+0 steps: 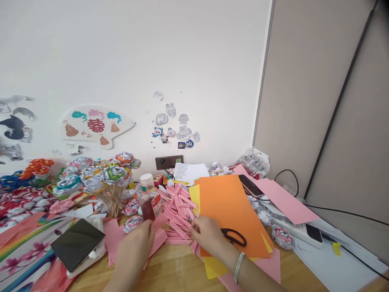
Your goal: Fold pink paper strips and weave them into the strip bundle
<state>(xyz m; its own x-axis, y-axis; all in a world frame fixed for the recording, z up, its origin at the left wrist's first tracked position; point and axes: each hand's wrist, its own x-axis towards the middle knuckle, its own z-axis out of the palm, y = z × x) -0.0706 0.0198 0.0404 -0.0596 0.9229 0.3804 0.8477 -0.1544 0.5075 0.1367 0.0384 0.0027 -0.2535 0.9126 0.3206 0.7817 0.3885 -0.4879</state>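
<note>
My left hand [138, 241] is closed, its thumb and fingers pinched on a piece of pink paper [159, 221] that sticks out to the right. Opposite it, my right hand [208, 233] has its fingers curled together at the edge of a heap of folded pink paper strips [179, 207]. Whatever lies between those fingertips is hidden. Under the right wrist, which wears a bracelet, are black-handled scissors [235, 236] on a stack of orange paper [226, 202]. A bottle of reddish liquid [149, 205] stands just beyond my left hand.
Paper flowers on sticks [114, 176] crowd the left. A dark-screened tablet or phone [77, 243] lies at front left. On the right are another phone [251, 185], pink sheets [288, 200], a power strip [299, 229] and cables. A white wall rises behind the table.
</note>
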